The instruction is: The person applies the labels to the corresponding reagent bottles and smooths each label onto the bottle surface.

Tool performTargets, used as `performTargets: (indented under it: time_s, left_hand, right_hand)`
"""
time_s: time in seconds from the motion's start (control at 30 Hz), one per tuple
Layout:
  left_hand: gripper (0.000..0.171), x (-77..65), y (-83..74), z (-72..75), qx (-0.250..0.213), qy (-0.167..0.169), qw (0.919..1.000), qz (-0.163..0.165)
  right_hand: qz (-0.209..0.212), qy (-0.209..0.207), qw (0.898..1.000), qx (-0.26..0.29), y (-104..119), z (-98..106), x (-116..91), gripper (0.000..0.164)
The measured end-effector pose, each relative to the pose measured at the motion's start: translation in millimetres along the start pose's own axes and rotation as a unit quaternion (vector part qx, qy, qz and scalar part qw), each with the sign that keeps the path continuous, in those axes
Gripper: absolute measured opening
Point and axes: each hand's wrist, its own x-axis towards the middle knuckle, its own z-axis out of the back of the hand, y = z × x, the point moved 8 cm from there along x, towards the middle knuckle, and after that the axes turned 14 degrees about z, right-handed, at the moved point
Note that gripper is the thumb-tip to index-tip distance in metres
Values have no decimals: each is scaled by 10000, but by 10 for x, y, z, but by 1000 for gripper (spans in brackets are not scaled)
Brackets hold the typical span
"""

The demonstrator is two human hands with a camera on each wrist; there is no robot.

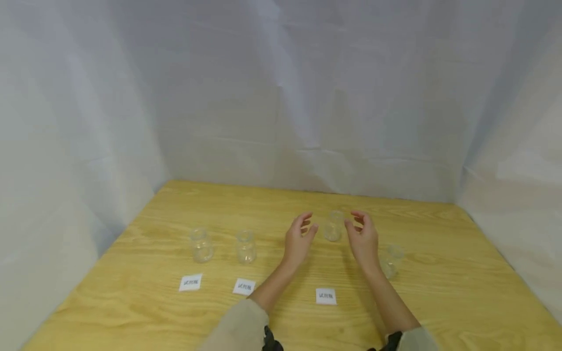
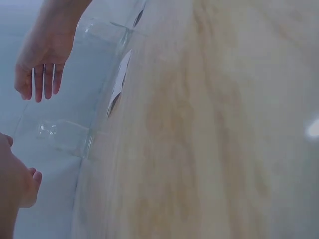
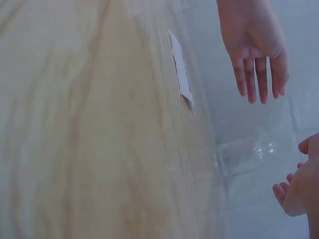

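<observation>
A clear glass jar (image 1: 333, 227) stands upright on the wooden table, between my two hands. On its left is my left hand (image 1: 298, 240), fingers loosely bent and the palm turned inward. My right hand (image 1: 364, 242) faces it from the other side, its thumb close to the glass in the head view. Both wrist views show a gap between each palm and this jar (image 2: 67, 138). Another glass jar (image 1: 390, 262) is partly hidden behind my right wrist. Below the middle jar lies a white card (image 1: 326, 296) with handwriting.
Two more glass jars (image 1: 201, 246) stand at the left of the wooden table (image 1: 145, 273). In front of them lie two white handwritten cards (image 1: 190, 282), one partly covered by my left forearm. White sheeting (image 1: 228, 97) hangs behind the table and along both sides.
</observation>
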Motion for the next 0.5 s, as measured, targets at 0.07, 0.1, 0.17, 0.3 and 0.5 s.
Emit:
performTargets:
  time_s: [0.07, 0.1, 0.17, 0.3, 0.5]
  left_hand:
    - [36, 40, 51, -103, 37, 79, 9996, 250]
    - [36, 55, 74, -153, 51, 125, 9993, 361]
    - [38, 75, 106, -237, 49, 191, 9986, 487]
    - [39, 120, 137, -320, 82, 150, 9987, 472]
    - [39, 185, 266, -326, 28, 118, 9978, 647]
  right_hand:
    - [-213, 151, 9996, 72, -90, -11, -14, 34]
    - [-331, 250, 9991, 116, -131, -26, -27, 37]
    - [-492, 400, 9975, 300, -211, -65, -52, 41]
    - [-703, 619, 9927, 754, -346, -174, -94, 46]
    - [-857, 768, 9852, 1267, -458, -362, -158, 46]
